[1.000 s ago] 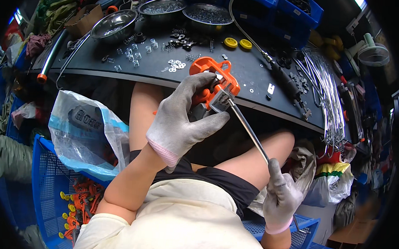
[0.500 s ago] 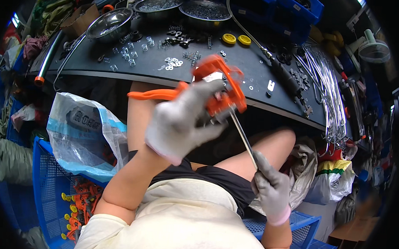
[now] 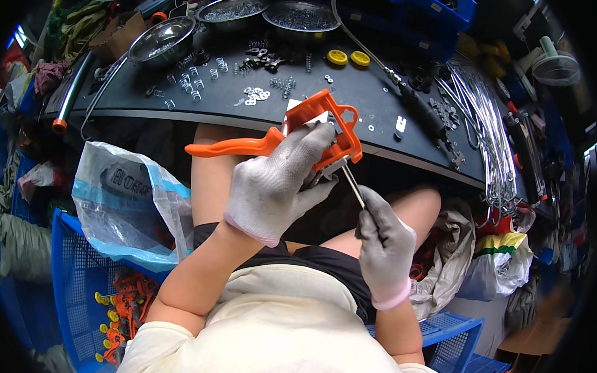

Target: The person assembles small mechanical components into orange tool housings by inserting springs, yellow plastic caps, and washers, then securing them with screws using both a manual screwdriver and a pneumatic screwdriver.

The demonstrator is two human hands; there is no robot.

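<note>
Spanning the upper part of the frame, the dark workbench [image 3: 369,99] is the largest item. Next in size is the blue crate [image 3: 68,276] at lower left, containing orange parts. A clear plastic bag [image 3: 121,212] with pale blue bands lies at left, above the crate.

The orange frame assembly [image 3: 273,142] is at the centre of the frame, raised in front of the workbench edge, with its curved handle pointing left. The gloved left hand [image 3: 275,185] is clamped on its body, fingers over the upper side and thumb below. The assembly is probably rigid and moderately light; its smooth surface may slide slightly under a glove. The body is the sounder holding point, since the handle probably pivots.

The gloved right hand [image 3: 384,240], right of centre, is closed around the metal rod [image 3: 353,184]. The rod's upper end meets the assembly's lower right corner; its other end is hidden by the glove. The rod appears stiff, slender and slippery, and is best gripped along its shaft, clear of the joint.

Two yellow wheels [image 3: 337,57] lie at upper centre. Smaller coil springs [image 3: 283,86] lie below and left of them, then pale flat washers [image 3: 254,95].
</note>
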